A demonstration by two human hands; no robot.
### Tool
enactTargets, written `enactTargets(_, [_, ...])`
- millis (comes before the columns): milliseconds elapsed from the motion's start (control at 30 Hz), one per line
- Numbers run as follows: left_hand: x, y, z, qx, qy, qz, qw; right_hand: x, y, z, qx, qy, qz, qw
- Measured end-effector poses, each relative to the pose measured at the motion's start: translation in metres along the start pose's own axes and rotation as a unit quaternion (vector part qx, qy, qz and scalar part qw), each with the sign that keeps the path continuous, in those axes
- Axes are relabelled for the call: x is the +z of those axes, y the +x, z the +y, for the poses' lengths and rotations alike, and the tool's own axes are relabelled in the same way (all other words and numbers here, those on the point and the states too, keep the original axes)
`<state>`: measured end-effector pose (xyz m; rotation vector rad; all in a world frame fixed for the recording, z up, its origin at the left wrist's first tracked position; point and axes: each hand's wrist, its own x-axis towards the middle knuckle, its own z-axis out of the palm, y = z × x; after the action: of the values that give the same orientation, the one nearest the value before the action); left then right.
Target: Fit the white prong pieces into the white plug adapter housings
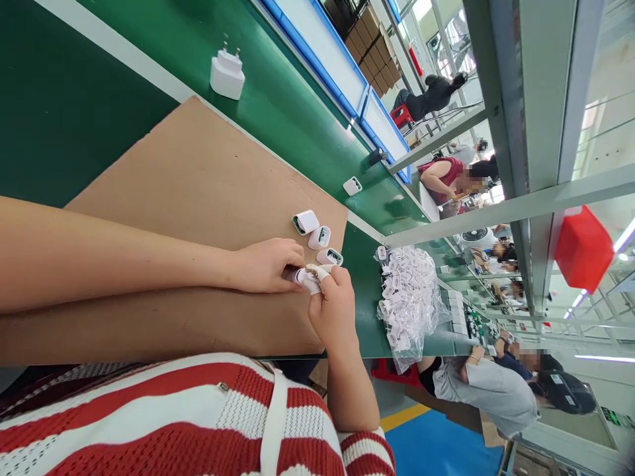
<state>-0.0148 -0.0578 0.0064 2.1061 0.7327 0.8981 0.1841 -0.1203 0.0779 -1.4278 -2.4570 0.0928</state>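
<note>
My left hand [270,266] is closed around a small white charger housing [298,276], its fingers covering most of it. Meeting it from the other side, my right hand [333,301] pinches the same housing, with white covers on its fingertips. Just beyond my hands, three white charger housings stand on the brown cardboard: one [305,222], a second [319,237] and a third [329,256]. Green circuit boards show in their open ends. What my fingers do at the housing's end is partly hidden.
Brown cardboard [198,178] covers part of the green bench. Past a pale strip, a two-pin charger [227,74] and another white housing [352,186] stand on green. A clear bag of white parts [409,297] lies right. A metal frame [506,205] rises beyond; co-workers sit further along.
</note>
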Motion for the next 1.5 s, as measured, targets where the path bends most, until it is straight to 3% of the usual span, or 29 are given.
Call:
enactTargets(200, [0.001,0.001,0.000,0.004,-0.013,0.004,1.000,0.001,0.000,0.002,-0.006,0.022,0.011,1.000])
enactTargets(567, [0.001,-0.001,0.003,-0.001,-0.007,0.013,1.000,0.006,0.004,0.003,-0.010,-0.038,0.010,0.999])
enactTargets(733, [0.003,0.001,0.002,-0.014,0.002,0.024,1.000,0.014,0.002,0.004,0.025,-0.048,0.027,0.998])
enactTargets(867, [0.003,0.001,0.002,-0.043,0.018,0.002,0.999,0.020,-0.002,0.002,0.088,0.060,0.037,0.994])
enactTargets(967, [-0.003,-0.002,0.011,-0.066,0.018,-0.025,0.997,0.019,0.002,0.019,0.143,0.229,0.068,0.960])
enactTargets(1033, [-0.012,-0.003,0.022,-0.061,0.027,-0.007,0.998,0.011,0.010,0.046,0.203,0.285,0.129,0.928])
enactTargets(1100, [-0.026,0.003,0.030,-0.030,0.049,0.059,0.997,0.000,0.021,0.082,0.285,0.229,0.189,0.911])
enactTargets(1167, [-0.044,0.019,0.031,-0.014,0.083,0.143,0.986,-0.010,0.032,0.119,0.372,0.085,0.172,0.908])
enactTargets(1267, [-0.079,0.055,0.010,-0.096,0.154,0.237,0.954,-0.012,0.042,0.155,0.446,-0.018,0.123,0.886])
enactTargets(1367, [-0.117,0.088,-0.026,-0.213,0.232,0.228,0.921,-0.003,0.043,0.167,0.456,-0.012,0.115,0.882])
enactTargets(1500, [-0.146,0.109,-0.059,-0.276,0.266,0.176,0.907,0.005,0.035,0.169,0.451,-0.011,0.135,0.882])
